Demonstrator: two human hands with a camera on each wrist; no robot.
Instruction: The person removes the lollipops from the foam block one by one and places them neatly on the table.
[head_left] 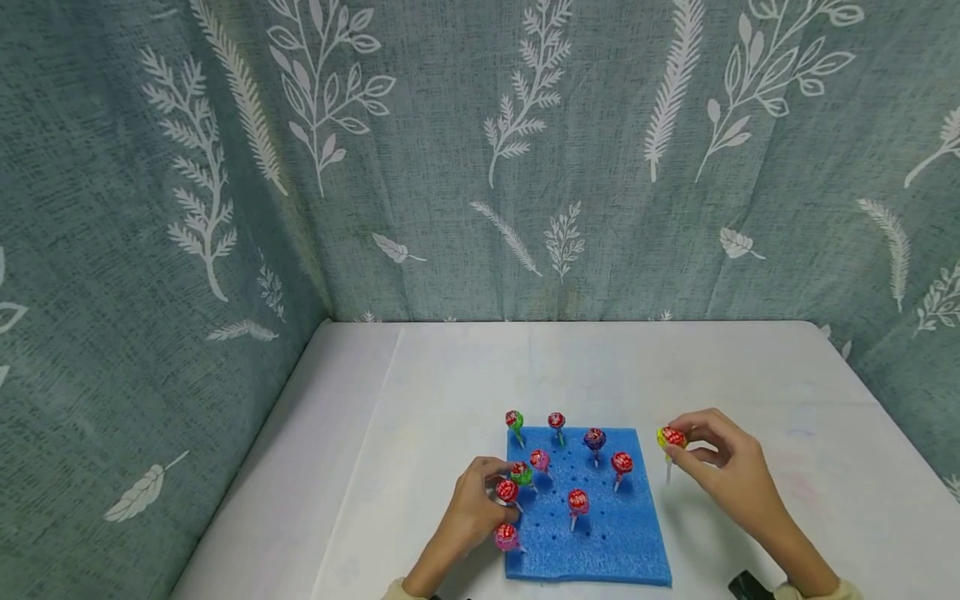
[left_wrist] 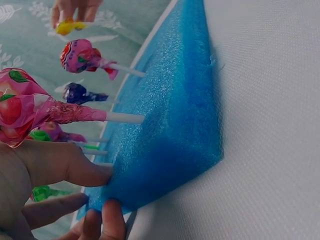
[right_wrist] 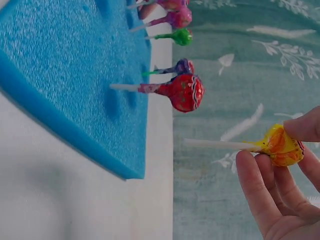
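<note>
We see a flat blue foam block [head_left: 615, 550], its left edge touched by the left hand [head_left: 472, 507], fingers relaxed. Raised beyond the block's right edge, a round lollipop in yellow-and-red wrapping [right_wrist: 281, 150] sits pinched in the right hand [head_left: 727, 467]; we judge it light, slick-wrapped, brittle, best held where candy meets stick.

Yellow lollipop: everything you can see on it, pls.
The yellow lollipop has a rounded head in a shiny, plastic-looking wrapper, yellow with orange and red markings, gathered where it meets a straight white stick. The wrapper is still on. The right hand pinches the head, with the stick pointing down, close to upright in the head view. It is held in the air beyond the right edge of the blue foam. The stick's free end touches nothing.
</note>
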